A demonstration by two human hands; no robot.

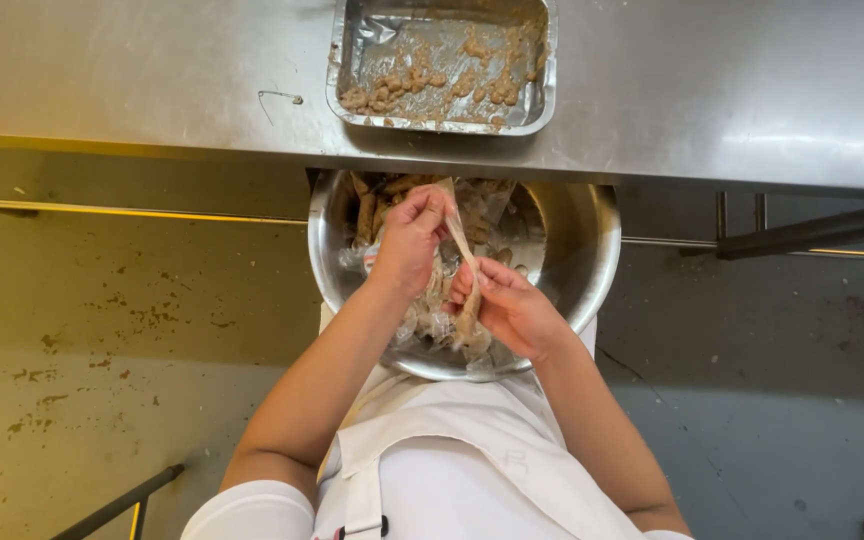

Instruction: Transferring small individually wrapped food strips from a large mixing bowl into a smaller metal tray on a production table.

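Over a large steel bowl [592, 240] on my lap, both hands work on one long pale strip of casing or skin [460, 240]. My left hand [407, 240] pinches its upper end near the bowl's far side. My right hand [512, 305] grips its lower end close to my body. The strip runs taut and slanted between them. Inside the bowl lie brown sausage-like pieces [367, 210] and crumpled clear wrappers [432, 320]. A white apron [452, 470] covers my chest.
A steel table [712, 80] spans the top of the view, its edge just above the bowl. On it rests a foil tray [542, 105] with brown crumbled filling. The stained floor [102, 330] lies on both sides, with metal table rails [812, 232] at right.
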